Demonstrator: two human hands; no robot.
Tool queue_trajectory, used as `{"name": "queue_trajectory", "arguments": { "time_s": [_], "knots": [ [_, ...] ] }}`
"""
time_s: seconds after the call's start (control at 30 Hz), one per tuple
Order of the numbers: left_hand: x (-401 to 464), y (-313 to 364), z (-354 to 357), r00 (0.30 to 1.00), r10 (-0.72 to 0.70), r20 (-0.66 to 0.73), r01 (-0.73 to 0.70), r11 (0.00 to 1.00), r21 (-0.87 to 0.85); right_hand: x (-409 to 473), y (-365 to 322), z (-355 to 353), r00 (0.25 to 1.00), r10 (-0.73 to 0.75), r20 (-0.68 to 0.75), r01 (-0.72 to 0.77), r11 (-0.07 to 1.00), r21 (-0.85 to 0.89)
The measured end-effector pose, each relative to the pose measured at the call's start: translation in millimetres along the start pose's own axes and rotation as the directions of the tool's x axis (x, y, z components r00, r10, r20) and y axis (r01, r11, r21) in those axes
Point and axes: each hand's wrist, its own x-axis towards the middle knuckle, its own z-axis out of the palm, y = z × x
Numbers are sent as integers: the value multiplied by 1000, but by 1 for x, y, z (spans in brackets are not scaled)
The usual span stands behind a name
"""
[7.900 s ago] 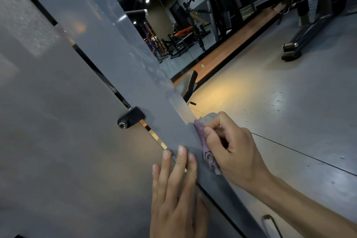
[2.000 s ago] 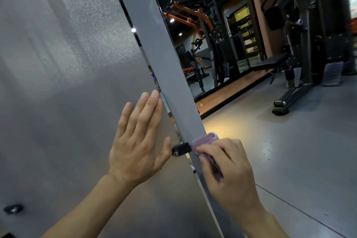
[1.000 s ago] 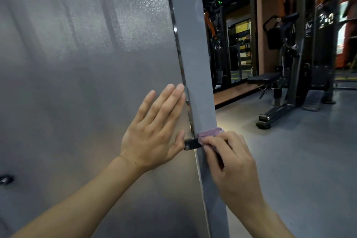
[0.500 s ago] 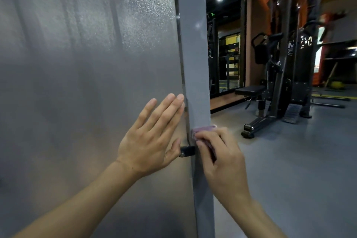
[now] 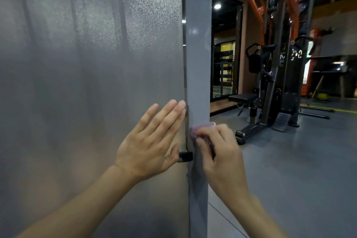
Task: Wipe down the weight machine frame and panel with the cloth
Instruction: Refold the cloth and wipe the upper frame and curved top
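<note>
While against frame (image 5: 198, 63), cloth (image 5: 201, 127) under fingers (image 5: 207, 134).

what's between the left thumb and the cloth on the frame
In the head view, a small black bracket sits between the left hand thumb and the purple cloth, bridging the panel edge and the grey frame.

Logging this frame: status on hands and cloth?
Left hand flat on panel. Right hand presses cloth on frame post. Black bracket just below.

White lettering on black machine column (image 5: 289, 58), blurred, not legible
</note>
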Motion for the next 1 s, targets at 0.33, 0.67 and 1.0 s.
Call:
{"name": "queue_trajectory", "arguments": {
  "time_s": [0.33, 0.67, 1.0],
  "knots": [
    [0, -1, 0, 1000, -2, -4, 2, 1000, -15, -27, 4, 7, 999, 52, 5, -52, 998, -39],
    [0, 0, -2, 1000, -5, 5, 5, 1000, -10, 86, -21, -11, 994, -63, -92, 65, 998, 17],
    [0, -1, -8, 996, -9, 93, 11, 1000, -27, -13, -7, -7, 993, 12, 119, -3, 997, -73]
  ]
}}
